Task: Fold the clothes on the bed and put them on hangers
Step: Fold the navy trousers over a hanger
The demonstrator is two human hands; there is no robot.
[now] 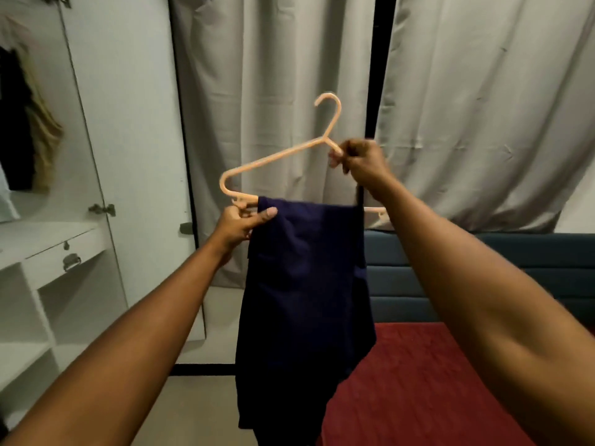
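Your right hand (360,159) curls its fingers around the upper right arm of the peach plastic hanger (273,157), just below the hook. Your left hand (246,223) pinches the hanger's lower left corner, thumb pressed on the edge of the dark navy garment (306,284). That folded garment is draped over the hanger's bottom bar and hangs straight down in front of you, above the edge of the bed (418,381) with its red cover. Behind it hang grey curtains (273,75); at your left stands an open white wardrobe (96,140) with clothes inside.
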